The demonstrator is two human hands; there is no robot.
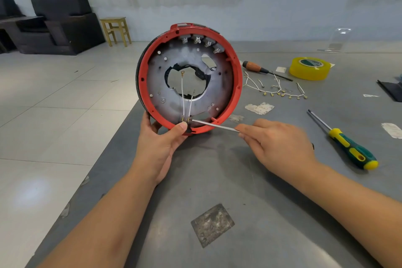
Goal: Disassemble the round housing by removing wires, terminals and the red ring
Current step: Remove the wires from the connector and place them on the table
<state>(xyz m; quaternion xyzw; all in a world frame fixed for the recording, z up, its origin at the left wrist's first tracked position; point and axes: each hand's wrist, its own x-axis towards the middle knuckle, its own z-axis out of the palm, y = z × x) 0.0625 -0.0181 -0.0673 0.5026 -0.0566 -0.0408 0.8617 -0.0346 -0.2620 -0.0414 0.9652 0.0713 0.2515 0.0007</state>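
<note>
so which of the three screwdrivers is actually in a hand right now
The thin bare-shaft screwdriver, pinched by the right hand, tip at the housing's bottom terminals. The yellow-green one and the orange-handled one lie untouched on the table.

Over on the grey tabletop (217, 180), right edge, a green-and-yellow screwdriver (348, 143) lies flat; toward the far right corner sits a yellow tape roll (310, 68) beside an orange-handled screwdriver (261, 69). Off the table, a wooden stool (116, 29) and black armchair (63, 19) stand on the tiles
</note>
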